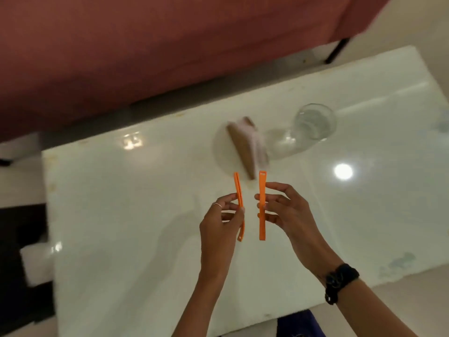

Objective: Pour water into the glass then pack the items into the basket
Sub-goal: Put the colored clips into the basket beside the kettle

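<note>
L hand point(222, 221) pinches thin orange plastic strip point(239, 207); R hand point(284, 210) pinches wider flat orange plastic strip point(262, 205), above glossy white table point(121, 215).

A person's bare forearms, no sleeves visible. The left hand point(220, 222) wears a thin silver ring point(217, 204) on one finger; the right hand point(283, 210) has a black watch point(340, 280) strapped at its wrist.
</note>
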The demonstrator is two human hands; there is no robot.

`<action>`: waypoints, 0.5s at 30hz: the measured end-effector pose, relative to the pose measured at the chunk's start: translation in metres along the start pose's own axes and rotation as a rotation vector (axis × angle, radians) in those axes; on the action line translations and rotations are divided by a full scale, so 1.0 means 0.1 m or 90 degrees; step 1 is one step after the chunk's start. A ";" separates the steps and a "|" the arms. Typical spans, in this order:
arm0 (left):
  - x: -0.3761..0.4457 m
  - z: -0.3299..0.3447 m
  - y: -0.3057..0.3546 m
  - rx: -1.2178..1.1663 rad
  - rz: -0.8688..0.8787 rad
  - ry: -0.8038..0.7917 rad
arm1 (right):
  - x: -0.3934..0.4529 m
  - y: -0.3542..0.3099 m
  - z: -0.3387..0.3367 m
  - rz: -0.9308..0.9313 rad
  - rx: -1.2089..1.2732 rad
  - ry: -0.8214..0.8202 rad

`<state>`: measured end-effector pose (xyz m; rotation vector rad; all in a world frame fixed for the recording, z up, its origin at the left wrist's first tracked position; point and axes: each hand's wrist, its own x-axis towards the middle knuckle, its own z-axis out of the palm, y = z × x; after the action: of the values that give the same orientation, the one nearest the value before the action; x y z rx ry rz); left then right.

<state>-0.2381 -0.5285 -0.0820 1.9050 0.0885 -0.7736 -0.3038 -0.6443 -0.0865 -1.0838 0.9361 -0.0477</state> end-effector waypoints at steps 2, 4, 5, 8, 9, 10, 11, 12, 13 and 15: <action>0.01 -0.65 -0.14 -0.004 0.011 0.053 | -0.07 0.09 0.69 -0.001 -0.034 -0.056; 0.00 -1.35 -0.30 -0.018 0.008 0.119 | -0.15 0.21 1.42 -0.003 -0.084 -0.114; -0.02 -1.70 -0.38 -0.033 0.004 0.153 | -0.20 0.29 1.79 -0.003 -0.098 -0.143; -0.08 -2.68 -0.59 -0.044 -0.013 0.245 | -0.37 0.46 2.80 -0.010 -0.122 -0.217; -0.11 -3.01 -0.67 -0.045 -0.020 0.275 | -0.43 0.52 3.12 -0.011 -0.120 -0.237; -0.15 -3.34 -0.74 -0.050 -0.021 0.307 | -0.48 0.57 3.44 -0.010 -0.116 -0.257; -0.18 -3.66 -0.80 -0.057 -0.012 0.341 | -0.53 0.62 3.74 -0.012 -0.116 -0.275; -0.20 -3.92 -0.84 -0.054 0.001 0.373 | -0.57 0.65 3.99 -0.020 -0.123 -0.286; -0.21 -4.21 -0.89 -0.038 0.011 0.408 | -0.62 0.70 4.29 -0.033 -0.140 -0.298; -0.19 -4.72 -1.00 0.004 -0.003 0.468 | -0.67 0.79 4.81 -0.055 -0.182 -0.314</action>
<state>-0.0689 -0.0798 -0.0278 2.1053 0.5413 -0.0421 -0.0555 -0.2220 -0.0384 -1.3215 0.4569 0.2791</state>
